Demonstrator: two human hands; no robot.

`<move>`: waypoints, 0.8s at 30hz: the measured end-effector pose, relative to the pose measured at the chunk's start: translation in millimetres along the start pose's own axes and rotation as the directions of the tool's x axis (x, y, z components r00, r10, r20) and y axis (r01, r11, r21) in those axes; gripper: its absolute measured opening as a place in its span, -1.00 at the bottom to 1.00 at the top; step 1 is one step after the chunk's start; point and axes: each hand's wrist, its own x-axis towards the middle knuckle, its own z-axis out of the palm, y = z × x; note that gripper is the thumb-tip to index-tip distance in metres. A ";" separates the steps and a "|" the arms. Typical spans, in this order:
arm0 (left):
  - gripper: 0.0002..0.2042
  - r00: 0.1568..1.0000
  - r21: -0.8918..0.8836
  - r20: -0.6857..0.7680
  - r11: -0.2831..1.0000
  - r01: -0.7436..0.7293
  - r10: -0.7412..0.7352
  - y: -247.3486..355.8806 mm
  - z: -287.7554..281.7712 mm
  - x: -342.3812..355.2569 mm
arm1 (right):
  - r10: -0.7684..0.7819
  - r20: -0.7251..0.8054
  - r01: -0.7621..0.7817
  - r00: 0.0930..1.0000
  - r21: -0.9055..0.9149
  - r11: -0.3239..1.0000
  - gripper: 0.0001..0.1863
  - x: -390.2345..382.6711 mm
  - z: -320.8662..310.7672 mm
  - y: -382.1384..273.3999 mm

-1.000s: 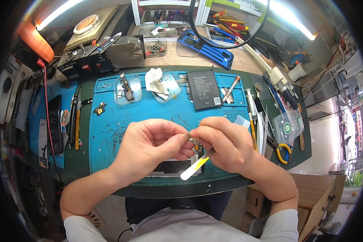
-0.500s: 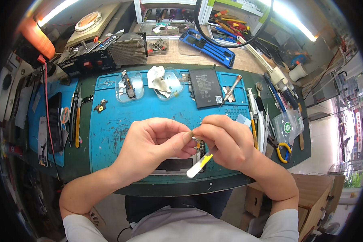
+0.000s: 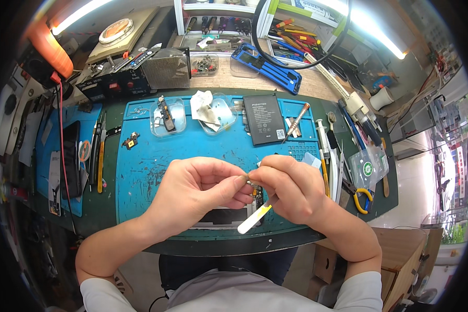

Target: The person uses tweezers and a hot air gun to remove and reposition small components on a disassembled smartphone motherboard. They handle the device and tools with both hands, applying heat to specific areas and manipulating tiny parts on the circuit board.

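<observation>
My left hand [image 3: 192,187] and my right hand [image 3: 294,190] meet fingertip to fingertip over the mat. Thumb and forefinger of the left are pinched, with something too small to make out at the tips. The right hand's fingers are closed too, and a flat shiny pry tool [image 3: 254,219] with a rounded end sticks out from under its palm toward me. Below the hands lies an opened phone [image 3: 223,217], mostly covered by them. Part of its circuit board [image 3: 257,195] shows between the hands.
A blue work mat [image 3: 145,182] covers the bench. Toward its back stand two clear plastic trays [image 3: 178,127], a black phone battery [image 3: 264,119] and a screwdriver [image 3: 296,122]. Brushes and yellow-handled pliers [image 3: 363,202] lie right; a dark phone [image 3: 70,161] lies left.
Both hands stay together in nearly the same place. The pry tool's free end has dipped slightly nearer to me, and the whole view has shifted a little.
</observation>
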 end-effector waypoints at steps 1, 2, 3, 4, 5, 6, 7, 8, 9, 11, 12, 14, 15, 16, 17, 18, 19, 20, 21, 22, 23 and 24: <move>-0.82 1.000 0.002 -0.001 1.000 0.000 0.000 -0.4 0.2 0.1 | -0.004 0.002 0.004 1.000 0.002 1.000 -0.61 -0.3 -0.6 -0.3; -0.82 1.000 0.005 -0.002 1.000 0.000 0.000 -0.5 0.3 0.3 | -0.008 0.004 0.008 1.000 0.003 1.000 -0.60 -0.6 -0.9 -0.4; -0.82 1.000 0.003 0.000 1.000 -0.001 0.001 -0.6 0.4 0.4 | -0.014 0.000 0.014 1.000 0.001 1.000 -0.60 -1.0 -0.7 -0.3; -0.82 1.000 0.002 0.003 1.000 -0.001 0.001 -0.6 0.5 0.5 | -0.020 -0.003 0.020 1.000 -0.002 1.000 -0.59 -1.5 -0.2 -0.2; -0.83 1.000 0.000 0.005 1.000 -0.002 0.002 -0.7 0.6 0.7 | -0.025 -0.006 0.025 1.000 -0.005 1.000 -0.58 -1.9 0.0 0.0; -0.83 1.000 0.000 0.004 1.000 0.000 0.000 -1.2 0.7 0.5 | -0.027 -0.007 0.027 1.000 -0.003 1.000 -0.58 -2.1 0.1 -0.2; -0.83 1.000 -0.001 0.003 1.000 0.002 -0.002 -1.9 0.8 0.3 | -0.029 -0.009 0.029 1.000 -0.001 1.000 -0.58 -2.2 0.0 -0.5; -0.83 1.000 -0.001 0.002 1.000 0.003 -0.003 -2.5 0.9 0.2 | -0.030 -0.010 0.030 0.999 0.001 1.000 -0.58 -2.4 0.0 -0.7; -0.84 1.000 -0.002 0.004 1.000 0.000 0.000 -2.9 0.9 0.0 | -0.029 -0.011 0.030 1.000 0.005 1.000 -0.58 -2.6 0.2 -0.9; -0.84 1.000 -0.003 0.008 1.000 -0.008 0.008 -3.5 0.7 -0.3 | -0.028 -0.012 0.028 1.000 0.012 1.000 -0.59 -3.0 0.5 -1.2; -0.84 1.000 -0.005 0.013 1.000 -0.007 0.007 -4.2 0.1 -0.2 | -0.021 -0.008 0.021 1.000 0.023 1.000 -0.59 -3.4 0.7 -1.4; -0.84 1.000 -0.009 0.022 1.000 -0.006 0.006 -5.6 -1.6 -0.1 | -0.008 0.002 0.008 1.000 0.043 0.999 -0.60 -4.0 0.8 -1.7; -0.85 1.000 -0.008 0.024 1.000 -0.004 0.004 -5.8 -1.6 -0.2 | -0.005 0.001 0.005 1.000 0.052 0.999 -0.61 -3.8 0.9 -1.8; -0.85 1.000 -0.008 0.026 1.000 -0.002 0.002 -5.9 -1.6 -0.3 | -0.002 0.000 0.002 1.000 0.062 0.998 -0.61 -3.6 0.9 -1.9; -0.86 1.000 -0.007 0.028 1.000 0.000 0.001 -6.1 -1.6 -0.5 | 0.001 -0.001 -0.001 1.000 0.072 0.997 -0.62 -3.4 1.0 -1.9; -0.86 0.999 -0.012 0.033 1.000 0.000 0.000 -6.3 -1.6 -0.9 | 0.001 -0.003 0.000 1.000 0.086 0.996 -0.62 -3.2 0.7 -1.8; -0.86 0.999 -0.018 0.037 1.000 0.001 0.000 -6.5 -1.6 -1.4 | 0.000 -0.006 0.000 1.000 0.101 0.995 -0.62 -3.0 0.4 -1.5; -0.87 0.999 -0.023 0.042 1.000 0.001 0.000 -6.6 -1.5 -1.8 | 0.000 -0.009 0.001 1.000 0.116 0.993 -0.62 -2.9 0.2 -1.3; -0.87 0.999 -0.022 0.046 1.000 -0.001 0.002 -7.2 -1.4 -1.9 | 0.002 -0.010 -0.001 1.000 0.123 0.992 -0.62 -3.1 -0.1 -1.5; -0.87 0.999 -0.022 0.050 1.000 -0.004 0.005 -7.7 -1.2 -2.0 | 0.004 -0.011 -0.002 1.000 0.131 0.991 -0.62 -3.4 -0.3 -1.7; -0.87 0.998 -0.021 0.055 1.000 -0.006 0.007 -8.2 -0.9 -2.1 | 0.006 -0.012 -0.004 1.000 0.139 0.990 -0.62 -3.6 -0.6 -1.8; -0.87 0.999 -0.016 0.052 1.000 -0.005 0.006 -7.9 -0.4 -3.0 | 0.004 -0.007 -0.003 1.000 0.152 0.988 -0.63 -2.8 -1.3 -2.0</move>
